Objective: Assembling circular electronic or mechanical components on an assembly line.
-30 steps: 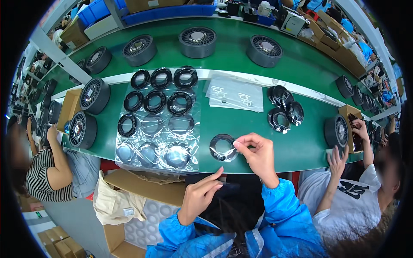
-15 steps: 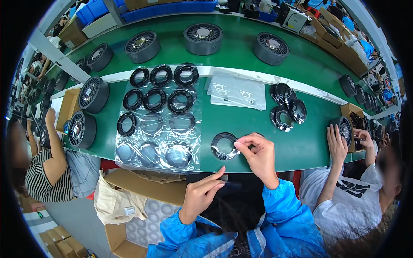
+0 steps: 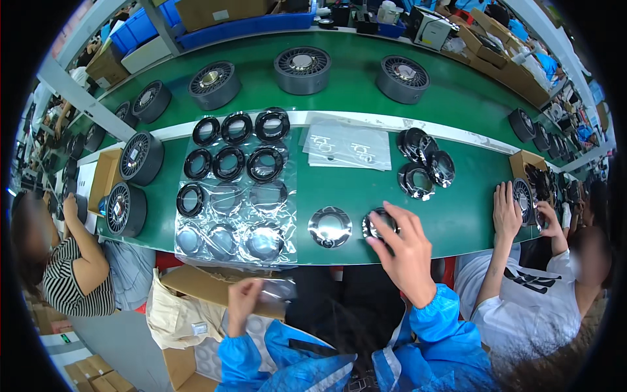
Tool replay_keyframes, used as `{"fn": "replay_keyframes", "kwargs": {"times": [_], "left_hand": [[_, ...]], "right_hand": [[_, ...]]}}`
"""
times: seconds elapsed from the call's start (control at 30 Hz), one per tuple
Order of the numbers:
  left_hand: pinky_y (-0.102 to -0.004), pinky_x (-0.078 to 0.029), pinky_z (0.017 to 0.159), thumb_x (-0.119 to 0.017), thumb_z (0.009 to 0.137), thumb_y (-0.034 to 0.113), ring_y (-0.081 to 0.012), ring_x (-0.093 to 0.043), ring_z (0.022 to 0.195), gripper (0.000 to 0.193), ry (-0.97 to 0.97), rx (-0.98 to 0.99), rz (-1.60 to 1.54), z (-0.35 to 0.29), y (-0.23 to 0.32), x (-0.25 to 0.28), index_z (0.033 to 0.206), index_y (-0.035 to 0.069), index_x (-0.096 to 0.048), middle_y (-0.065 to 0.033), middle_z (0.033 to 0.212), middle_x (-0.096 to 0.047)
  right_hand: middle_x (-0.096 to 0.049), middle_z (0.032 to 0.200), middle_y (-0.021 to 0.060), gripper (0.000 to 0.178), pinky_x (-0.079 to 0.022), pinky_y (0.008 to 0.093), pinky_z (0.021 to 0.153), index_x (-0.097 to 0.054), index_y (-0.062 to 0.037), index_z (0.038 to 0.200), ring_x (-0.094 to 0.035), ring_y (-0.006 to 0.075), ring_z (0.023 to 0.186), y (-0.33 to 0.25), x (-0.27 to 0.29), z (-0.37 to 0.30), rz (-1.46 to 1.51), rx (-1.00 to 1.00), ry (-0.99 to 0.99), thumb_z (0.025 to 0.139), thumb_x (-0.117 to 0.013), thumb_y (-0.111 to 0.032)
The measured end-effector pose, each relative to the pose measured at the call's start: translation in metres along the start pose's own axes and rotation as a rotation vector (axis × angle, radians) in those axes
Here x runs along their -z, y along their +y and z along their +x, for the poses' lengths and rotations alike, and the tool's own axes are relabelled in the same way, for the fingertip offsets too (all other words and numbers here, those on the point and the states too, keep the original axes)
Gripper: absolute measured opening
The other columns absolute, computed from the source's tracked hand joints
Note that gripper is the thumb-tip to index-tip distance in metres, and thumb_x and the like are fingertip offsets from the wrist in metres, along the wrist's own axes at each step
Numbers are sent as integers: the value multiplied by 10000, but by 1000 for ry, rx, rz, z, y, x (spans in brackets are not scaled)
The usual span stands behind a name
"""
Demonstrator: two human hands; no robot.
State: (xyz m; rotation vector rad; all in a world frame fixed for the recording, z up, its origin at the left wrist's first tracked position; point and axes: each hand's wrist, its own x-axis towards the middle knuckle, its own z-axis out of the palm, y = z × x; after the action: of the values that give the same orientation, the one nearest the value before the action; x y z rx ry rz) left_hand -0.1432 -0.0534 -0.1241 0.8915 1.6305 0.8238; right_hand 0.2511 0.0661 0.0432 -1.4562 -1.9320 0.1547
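My left hand (image 3: 243,302), low and in front of the table's near edge, pinches a small piece of clear film (image 3: 279,289) that is partly blurred. My right hand (image 3: 410,253) reaches over a black ring (image 3: 380,224) lying on the green table. Its thumb and fingers are spread about the ring; whether they press on it I cannot tell. To the left of that ring, a flat glossy black ring (image 3: 316,228) lies untouched. Several more glossy black rings (image 3: 441,168) lie in an overlapping group farther back on the right.
Clear plastic sheeting (image 3: 290,196) on the left carries rows of black rings and clear discs. White sheets (image 3: 349,147) lie behind. Grey finned round housings (image 3: 302,70) stand along the back. Under the table edge is a cardboard box (image 3: 179,356); co-workers sit on both sides.
My left hand has moved left and down with the film, away from the table edge. My right hand has left the flat ring, opened, and come over the black ring on its right.
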Motion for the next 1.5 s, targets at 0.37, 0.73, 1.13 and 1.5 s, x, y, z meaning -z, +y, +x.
{"fn": "replay_keyframes", "kwargs": {"times": [0.37, 0.73, 1.13, 1.5], "left_hand": [[-536, -402, 1257, -794, 1017, 354, -418, -560, 1466, 615, 475, -627, 1030, 171, -122, 67, 1490, -5, -635, -247, 1543, -648], [-532, -426, 1243, -695, 1073, 481, -510, -561, 1455, 686, -232, -22, 865, 106, -87, 59, 1610, 78, -552, -287, 1586, -605], [-482, -554, 1114, -766, 1040, 241, -462, -694, 1299, 458, -124, -325, 574, -60, 58, -55, 1421, -7, -715, -270, 1394, -734], [-470, -553, 1118, -773, 1008, 95, -393, -738, 1234, 320, -239, -784, 437, -59, 162, -93, 1325, 56, -785, -194, 1372, -765]], "right_hand": [[-687, 1351, 197, 540, -563, 511, 997, -750, -49, 1317, -665, 406, 1182, 22, -2, -4, 32, 18, -206, 834, -915, -228], [-623, 1351, 168, 666, -555, 510, 983, -679, -27, 1409, -588, 383, 1223, -29, -77, 23, 78, 174, -295, 827, -891, -274], [-655, 1286, 186, 646, -586, 487, 985, -689, -27, 1330, -642, 408, 1169, 38, 9, 40, 7, 111, -266, 744, -888, -212], [-692, 1354, 158, 552, -471, 542, 1168, -727, -39, 1310, -659, 401, 1260, 135, 29, 64, -190, 184, -90, 793, -873, -164]]}}
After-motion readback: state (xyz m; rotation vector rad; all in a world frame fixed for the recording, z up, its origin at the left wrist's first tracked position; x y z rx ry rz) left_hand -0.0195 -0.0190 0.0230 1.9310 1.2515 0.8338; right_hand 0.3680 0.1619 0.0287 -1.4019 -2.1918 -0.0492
